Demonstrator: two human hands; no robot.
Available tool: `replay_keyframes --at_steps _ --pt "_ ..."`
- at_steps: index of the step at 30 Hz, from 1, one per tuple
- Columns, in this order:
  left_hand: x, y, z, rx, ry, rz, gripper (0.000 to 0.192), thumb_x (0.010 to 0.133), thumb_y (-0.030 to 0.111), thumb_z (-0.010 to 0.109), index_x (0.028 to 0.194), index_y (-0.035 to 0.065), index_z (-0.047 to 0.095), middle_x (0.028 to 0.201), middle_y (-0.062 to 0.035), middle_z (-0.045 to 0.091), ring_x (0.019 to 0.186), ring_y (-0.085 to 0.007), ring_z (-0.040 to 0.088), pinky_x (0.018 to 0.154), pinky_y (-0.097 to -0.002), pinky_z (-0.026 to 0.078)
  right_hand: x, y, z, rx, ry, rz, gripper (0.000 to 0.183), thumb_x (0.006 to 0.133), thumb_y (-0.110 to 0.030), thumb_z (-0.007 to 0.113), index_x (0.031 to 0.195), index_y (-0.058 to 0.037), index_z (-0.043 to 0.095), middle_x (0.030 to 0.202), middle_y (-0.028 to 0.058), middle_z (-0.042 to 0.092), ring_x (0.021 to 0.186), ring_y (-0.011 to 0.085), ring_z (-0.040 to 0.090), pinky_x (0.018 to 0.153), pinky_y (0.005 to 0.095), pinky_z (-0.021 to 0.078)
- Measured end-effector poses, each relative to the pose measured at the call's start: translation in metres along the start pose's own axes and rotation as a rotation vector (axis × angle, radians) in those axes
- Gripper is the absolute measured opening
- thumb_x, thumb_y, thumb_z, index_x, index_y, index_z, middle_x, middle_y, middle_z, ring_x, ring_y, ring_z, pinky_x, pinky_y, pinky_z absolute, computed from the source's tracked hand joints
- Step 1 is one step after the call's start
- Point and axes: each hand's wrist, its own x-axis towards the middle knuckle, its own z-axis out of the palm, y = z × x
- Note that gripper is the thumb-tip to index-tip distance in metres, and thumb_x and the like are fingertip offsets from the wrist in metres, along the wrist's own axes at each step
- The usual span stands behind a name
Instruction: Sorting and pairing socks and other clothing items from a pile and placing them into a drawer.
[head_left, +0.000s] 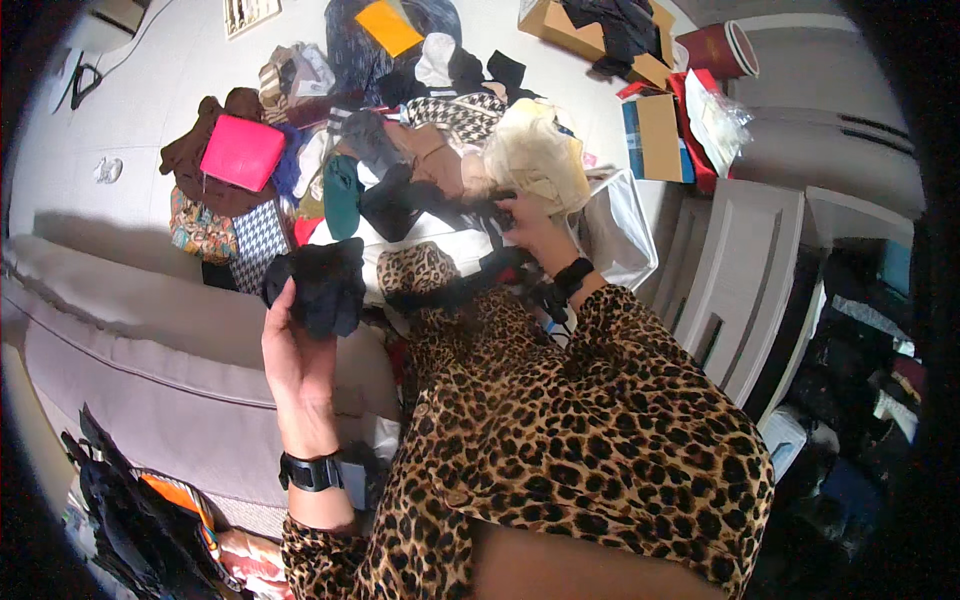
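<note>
Raised over the edge of a grey sofa, my left hand (300, 367) holds a bunched piece of black cloth (326, 289), with the thumb across its near side. My right hand (534, 232) reaches into a heap of clothes, its fingers against dark cloth (450, 206); whether they grip it is hard to tell. Beside that hand lies a cream garment (536, 157). Left of it are brown cloth (435, 154) and a dark green piece (342, 199). A leopard-print piece (418, 268) lies just in front of me, near my leopard-print clothing.
The grey sofa (187, 360) runs along my left. A bright pink pouch (244, 152) rests on brown clothing. To the right stand a white bin (619, 225) and an open drawer unit (742, 285). At the back are a cardboard box (559, 30) and a black plastic bag (349, 45).
</note>
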Motion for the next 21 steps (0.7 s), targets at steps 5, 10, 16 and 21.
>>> replay_keyframes --at_steps 5,10,16,21 --pt "0.006 0.0 -0.001 -0.014 0.032 -0.022 0.033 0.086 0.019 0.049 0.114 0.0027 0.049 0.116 -0.0133 0.053 0.106 -0.0279 0.051 0.093 -0.0405 0.038 -0.025 -0.02 0.021 0.148 -0.178 -0.008 0.065 0.071 -0.007 0.055 0.131 0.0011 0.032 0.126 0.0139 0.042 0.119 0.019 0.038 0.1 0.0299 0.0254" --pt "0.002 -0.001 0.006 0.034 0.021 -0.021 0.035 0.085 0.021 0.05 0.115 0.0027 0.049 0.115 -0.0094 0.054 0.105 -0.0224 0.051 0.09 -0.0357 0.038 -0.074 -0.031 0.038 0.013 -0.64 -0.141 0.059 0.073 -0.013 0.06 0.127 -0.0009 0.04 0.12 0.0152 0.048 0.111 0.0196 0.045 0.095 0.0319 0.0322" --pt "0.0 -0.003 0.009 0.038 0.05 -0.035 0.035 0.086 0.021 0.049 0.115 0.0023 0.049 0.115 -0.0101 0.054 0.105 -0.0237 0.051 0.09 -0.0364 0.038 -0.098 0.001 0.043 -0.053 -0.676 0.95 0.068 0.065 -0.045 0.072 0.121 -0.0129 0.051 0.12 0.0136 0.048 0.116 0.0285 0.04 0.094 0.0373 0.0339" --pt "0.001 -0.002 0.004 -0.01 0.025 -0.046 0.036 0.086 0.021 0.049 0.116 0.001 0.048 0.116 -0.0117 0.053 0.107 -0.0251 0.05 0.092 -0.0372 0.037 -0.097 0.024 0.036 -0.442 -0.699 0.479 0.064 0.059 -0.031 0.077 0.113 -0.0057 0.055 0.097 0.0145 0.059 0.083 0.0244 0.057 0.07 0.0334 0.0448"
